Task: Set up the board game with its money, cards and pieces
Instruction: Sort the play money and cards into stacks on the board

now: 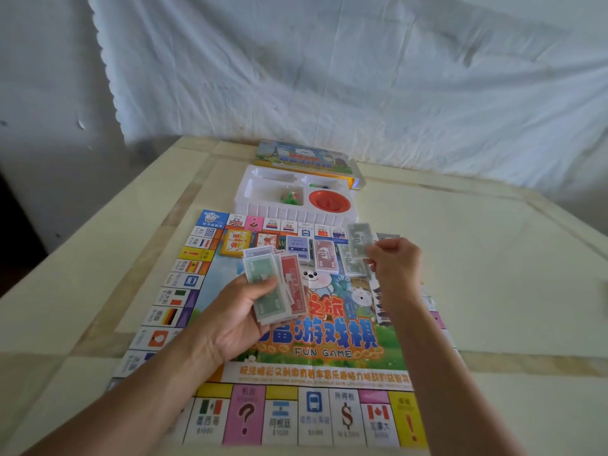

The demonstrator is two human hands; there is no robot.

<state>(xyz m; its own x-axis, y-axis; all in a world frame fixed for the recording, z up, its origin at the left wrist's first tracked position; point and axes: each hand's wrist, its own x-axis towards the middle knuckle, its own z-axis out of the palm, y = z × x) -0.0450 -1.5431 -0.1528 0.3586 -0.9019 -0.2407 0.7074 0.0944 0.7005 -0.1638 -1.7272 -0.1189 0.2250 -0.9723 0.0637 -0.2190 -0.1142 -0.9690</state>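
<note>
Green-topped play money (268,292) fanned in left hand (237,319).

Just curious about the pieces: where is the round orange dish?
Head view, centre: the round orange dish sits in the white tray's right compartment, just beyond the game board's far edge.

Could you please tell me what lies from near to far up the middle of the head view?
First the board → red note pile → tray → box → sheet.
</note>
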